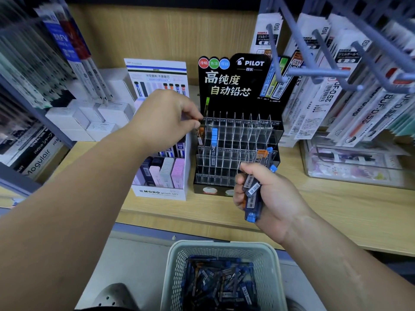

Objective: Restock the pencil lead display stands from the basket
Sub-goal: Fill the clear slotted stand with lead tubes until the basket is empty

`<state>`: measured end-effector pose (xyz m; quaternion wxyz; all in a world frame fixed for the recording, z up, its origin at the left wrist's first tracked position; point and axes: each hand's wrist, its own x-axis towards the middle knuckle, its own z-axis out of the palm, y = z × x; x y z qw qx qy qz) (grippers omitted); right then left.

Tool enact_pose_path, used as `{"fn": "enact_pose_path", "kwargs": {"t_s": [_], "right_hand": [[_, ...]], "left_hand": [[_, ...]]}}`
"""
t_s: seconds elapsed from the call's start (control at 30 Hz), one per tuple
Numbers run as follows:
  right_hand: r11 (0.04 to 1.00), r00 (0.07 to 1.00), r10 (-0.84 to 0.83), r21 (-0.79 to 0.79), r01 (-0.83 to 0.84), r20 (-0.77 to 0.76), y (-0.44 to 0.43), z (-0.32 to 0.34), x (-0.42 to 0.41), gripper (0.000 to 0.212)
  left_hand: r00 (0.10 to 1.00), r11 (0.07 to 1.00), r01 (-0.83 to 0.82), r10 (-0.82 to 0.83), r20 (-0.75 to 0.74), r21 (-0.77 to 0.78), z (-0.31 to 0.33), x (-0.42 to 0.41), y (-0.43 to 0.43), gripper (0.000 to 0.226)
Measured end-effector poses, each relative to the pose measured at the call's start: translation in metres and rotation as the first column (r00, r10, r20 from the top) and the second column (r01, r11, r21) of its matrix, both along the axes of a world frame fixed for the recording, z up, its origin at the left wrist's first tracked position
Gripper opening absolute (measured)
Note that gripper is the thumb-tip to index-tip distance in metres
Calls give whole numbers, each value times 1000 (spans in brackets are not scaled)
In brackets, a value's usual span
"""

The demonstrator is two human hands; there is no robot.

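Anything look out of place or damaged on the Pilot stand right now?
Nothing damaged or spilled. The Pilot stand sits upright; most slots are empty, as expected mid-restock. The lead cases in the basket lie jumbled.

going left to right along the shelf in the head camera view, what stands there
Stack of white boxes → white MONO display stand → black PILOT display stand with clear dividers → hanging refill packs → clear plastic bin. The left hand overlaps both stands, so it is left out.
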<state>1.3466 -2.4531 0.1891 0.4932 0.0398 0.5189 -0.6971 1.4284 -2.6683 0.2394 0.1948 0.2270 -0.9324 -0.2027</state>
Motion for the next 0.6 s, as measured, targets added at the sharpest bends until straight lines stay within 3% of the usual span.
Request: {"fn": "enact_pose_path", "kwargs": {"t_s": [0.17, 0.27, 0.37, 0.5, 0.6], "right_hand": [[1000, 1000, 18, -6, -18, -13, 0, 0, 0, 13], [998, 997, 57, -23, -58, -44, 0, 1, 0, 13], [988, 988, 133, -66, -138, -80, 1, 3, 1, 11], [961, 963, 238, -110, -252, -130, 2, 4, 2, 11], [948, 946, 279, -108, -299, -164, 3, 4, 2, 13]], "left_hand": [[1000, 995, 0, -1, -9, -97, -7, -4, 8, 11], [1000, 974, 26, -22, 23, -225, -19, -5, 10, 11], [994, 926, -26, 62, 85, -376, -25, -5, 14, 10], [992, 915, -24, 71, 102, -402, -29, -6, 19, 10], [998, 925, -49, 60, 17, -378, -25, -4, 22, 9]]}}
